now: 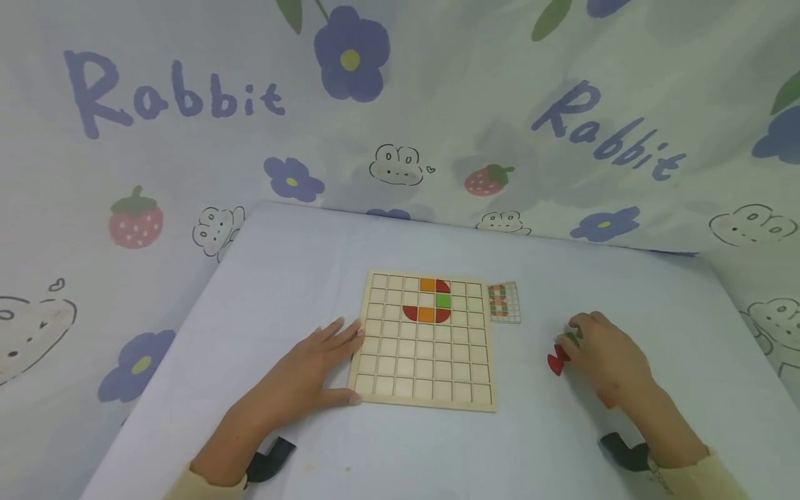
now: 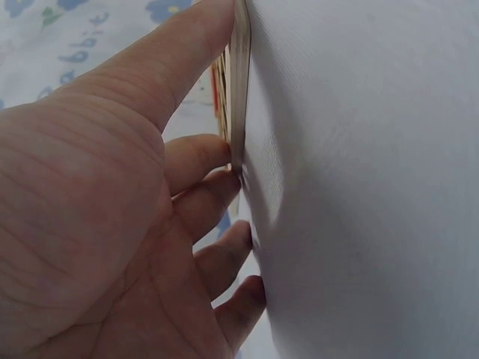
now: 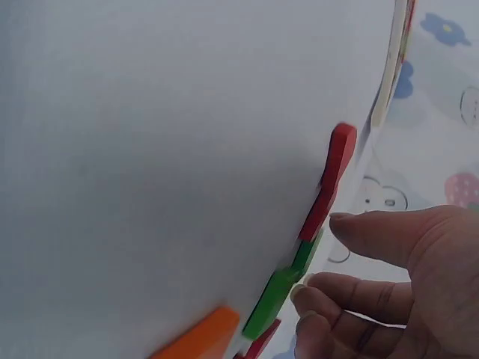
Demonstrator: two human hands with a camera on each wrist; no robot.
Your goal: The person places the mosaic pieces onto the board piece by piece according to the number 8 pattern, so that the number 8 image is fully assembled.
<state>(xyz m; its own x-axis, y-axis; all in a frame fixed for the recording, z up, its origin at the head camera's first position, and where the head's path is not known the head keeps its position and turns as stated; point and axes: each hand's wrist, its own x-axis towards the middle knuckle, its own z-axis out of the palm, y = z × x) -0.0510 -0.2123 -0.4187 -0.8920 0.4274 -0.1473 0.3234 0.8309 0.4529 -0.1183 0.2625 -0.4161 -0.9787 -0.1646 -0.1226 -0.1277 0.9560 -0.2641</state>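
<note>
A wooden grid board lies flat on the table; orange squares, a green square and red quarter-round tiles fill several cells in its upper part. My left hand rests at the board's left side, fingertips at the edge and thumb near its lower left corner. Over a loose group of tiles to the right is my right hand. Its thumb and fingers stand apart close to a green tile. Red tiles lie beside that one, and an orange tile is nearer the wrist.
A small pattern card with a printed coloured grid lies against the board's upper right edge. White cloth covers the table. Behind and around it hangs a curtain printed with rabbits, flowers and strawberries.
</note>
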